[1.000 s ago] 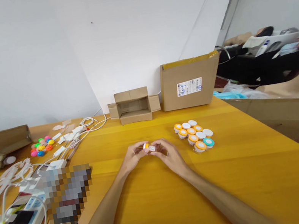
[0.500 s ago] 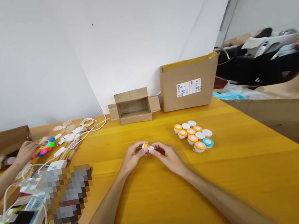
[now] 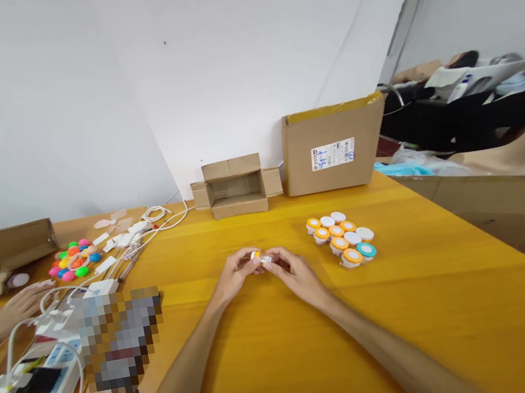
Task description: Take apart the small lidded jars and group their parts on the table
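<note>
In the head view, my left hand [image 3: 235, 277] and my right hand [image 3: 300, 274] meet above the middle of the table. Between their fingertips is a small orange-and-white round item [image 3: 255, 254] with a bit of clear, shiny wrapping on its right side. The fingers of my left hand are closed on the item. My right thumb and fingers pinch at the wrapping end. Much of the item is hidden by the fingers. To the right of my hands lies a group of similar round items [image 3: 336, 231], with orange, white and teal rims and clear wrapping.
An open cardboard box [image 3: 240, 208] stands at the back, beside a larger taped carton [image 3: 328, 137]. On the left are colourful balls [image 3: 81, 272], a power strip [image 3: 64, 367] with white cables, and another person's hand [image 3: 20, 303]. The table's [image 3: 463, 296] right edge slopes away.
The other person's hand at the left has drawn back from the colourful balls toward the near side. My own hands have barely moved and still hold the small item.
</note>
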`<act>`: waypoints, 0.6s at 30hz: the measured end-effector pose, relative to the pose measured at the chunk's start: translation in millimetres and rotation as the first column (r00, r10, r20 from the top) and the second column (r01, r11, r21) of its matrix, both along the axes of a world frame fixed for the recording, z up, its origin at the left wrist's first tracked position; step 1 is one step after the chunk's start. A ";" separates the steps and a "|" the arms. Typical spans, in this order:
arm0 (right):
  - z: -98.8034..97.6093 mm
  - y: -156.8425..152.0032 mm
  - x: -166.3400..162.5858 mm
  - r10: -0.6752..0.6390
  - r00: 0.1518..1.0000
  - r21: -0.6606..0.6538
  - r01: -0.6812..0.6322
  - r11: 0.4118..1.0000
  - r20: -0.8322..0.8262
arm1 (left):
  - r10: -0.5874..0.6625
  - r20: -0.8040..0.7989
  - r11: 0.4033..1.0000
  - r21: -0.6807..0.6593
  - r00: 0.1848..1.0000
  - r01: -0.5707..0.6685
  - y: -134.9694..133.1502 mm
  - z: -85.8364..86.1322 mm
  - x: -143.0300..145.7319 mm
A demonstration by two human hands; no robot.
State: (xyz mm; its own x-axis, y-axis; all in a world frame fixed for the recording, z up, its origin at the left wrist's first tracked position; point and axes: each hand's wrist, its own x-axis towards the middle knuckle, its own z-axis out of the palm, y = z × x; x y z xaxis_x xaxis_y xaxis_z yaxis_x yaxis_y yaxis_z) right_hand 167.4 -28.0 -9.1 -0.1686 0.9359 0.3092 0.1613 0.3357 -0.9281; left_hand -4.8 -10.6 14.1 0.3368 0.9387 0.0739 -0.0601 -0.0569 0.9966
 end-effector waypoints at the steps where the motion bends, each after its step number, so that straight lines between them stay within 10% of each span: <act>1: 1.0 -0.3 0.2 0.006 1.000 0.007 -0.006 1.000 0.005 | -0.005 -0.001 1.000 -0.006 1.000 0.005 0.1 -0.3 0.0; 18: 11.5 -7.6 1.6 -0.117 0.993 0.149 0.115 0.982 0.005 | 0.124 0.040 0.992 0.001 0.991 -0.124 -0.9 4.1 0.2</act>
State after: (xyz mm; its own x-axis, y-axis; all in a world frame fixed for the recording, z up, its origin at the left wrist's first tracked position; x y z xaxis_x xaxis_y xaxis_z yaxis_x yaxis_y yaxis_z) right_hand 169.0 -35.6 2.4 -0.0670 0.8932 0.4447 0.2190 0.4480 -0.8668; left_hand -4.5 -11.5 18.2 0.2144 0.9728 0.0879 -0.0921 -0.0694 0.9933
